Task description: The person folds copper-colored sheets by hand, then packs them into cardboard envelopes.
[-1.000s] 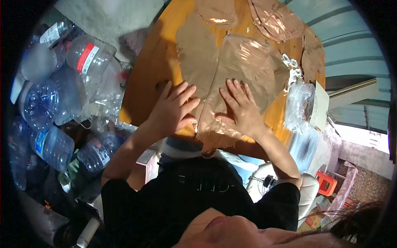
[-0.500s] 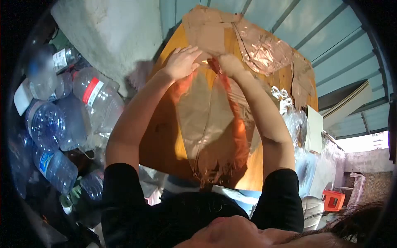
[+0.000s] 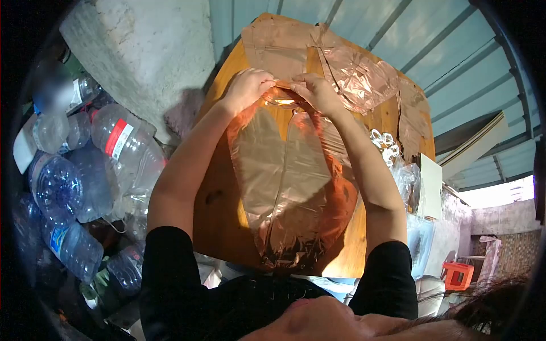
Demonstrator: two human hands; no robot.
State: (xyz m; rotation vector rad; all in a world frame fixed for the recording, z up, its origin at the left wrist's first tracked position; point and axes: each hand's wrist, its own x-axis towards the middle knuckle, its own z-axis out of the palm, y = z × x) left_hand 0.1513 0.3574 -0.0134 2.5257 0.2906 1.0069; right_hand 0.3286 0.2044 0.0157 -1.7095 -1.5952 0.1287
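Note:
A flat rose-gold foil balloon (image 3: 290,182) lies on the wooden table (image 3: 219,210) in front of me, stretching from the near edge toward the middle. My left hand (image 3: 245,86) and my right hand (image 3: 316,91) both reach to its far end and pinch the foil there, lifting that edge a little. More flat foil balloons (image 3: 355,74) lie further back on the table, beyond my hands.
A heap of empty plastic bottles (image 3: 91,165) fills the floor to the left. White ribbon (image 3: 384,142), a clear plastic bag (image 3: 406,182) and a white card (image 3: 430,184) sit at the table's right edge. A concrete block (image 3: 142,57) stands at the far left.
A second ago both hands pressed flat on the balloon's near part. They have since reached to its far end and gripped it; the foil edge is now raised slightly.

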